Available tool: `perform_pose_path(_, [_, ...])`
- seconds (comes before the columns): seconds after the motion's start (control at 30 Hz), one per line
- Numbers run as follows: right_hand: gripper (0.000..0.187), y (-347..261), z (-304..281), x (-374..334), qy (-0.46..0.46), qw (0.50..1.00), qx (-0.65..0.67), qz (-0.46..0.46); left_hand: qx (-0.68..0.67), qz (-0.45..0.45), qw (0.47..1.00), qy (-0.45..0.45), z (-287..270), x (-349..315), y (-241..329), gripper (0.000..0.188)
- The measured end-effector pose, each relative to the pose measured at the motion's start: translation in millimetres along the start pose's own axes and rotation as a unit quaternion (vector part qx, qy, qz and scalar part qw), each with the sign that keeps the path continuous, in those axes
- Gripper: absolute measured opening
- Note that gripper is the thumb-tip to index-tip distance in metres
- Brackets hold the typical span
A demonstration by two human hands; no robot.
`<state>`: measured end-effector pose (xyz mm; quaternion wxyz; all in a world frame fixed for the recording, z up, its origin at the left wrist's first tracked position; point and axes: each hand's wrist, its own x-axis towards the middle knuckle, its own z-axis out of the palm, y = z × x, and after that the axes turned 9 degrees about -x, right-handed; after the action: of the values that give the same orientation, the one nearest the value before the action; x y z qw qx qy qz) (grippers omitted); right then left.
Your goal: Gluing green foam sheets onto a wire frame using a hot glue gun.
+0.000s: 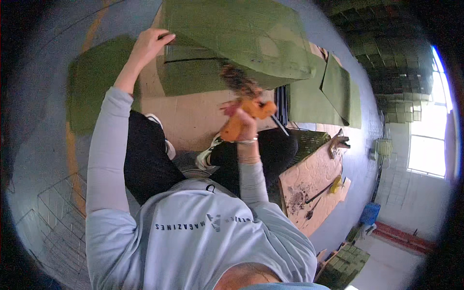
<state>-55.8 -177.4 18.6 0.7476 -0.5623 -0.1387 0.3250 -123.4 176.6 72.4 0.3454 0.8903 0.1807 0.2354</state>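
L grip (153,42), 11 o'clock, pinches green sheet (241,34); R grip (247,126) wraps orange tool (233,129); poss. sag onto tool if pinch slips.

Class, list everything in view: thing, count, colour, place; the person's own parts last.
Flexible sheets: several, green, upper half
Hand tool, blurred: one, orange, centre
Cardboard: two areas, tan, centre and right
Tools: several, dark and yellow, right cardboard
Wire racks: several, grey, lower left
Stacks: several, green, right side
Container: one, blue, far right
Window: one, white, far right
Stripe: one, yellow, left floor
Shirt: one, pale grey, bottom
Trousers: one, black, centre
Shoes: two, black-white, centre
Left hand: one, grey-sleeved, pinching a sheet edge
Right hand: one, grey-sleeved, holding hand tool
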Motion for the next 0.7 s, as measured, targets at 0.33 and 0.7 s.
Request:
perform_pose_path(0.33, [0.043,-129.5,-205.1,-52.5,0.227,0.929,0.069,-0.284,-0.015,0.072,0.993,-0.089,-12.0,-29.2,-0.1,0.024])
perform_pose_path(0.7, [0.031,-72.3,-402.5,-163.8,0.45,0.837,0.172,-0.26,-0.025,0.008,0.991,-0.13,0.8,-27.6,-18.5,0.021])
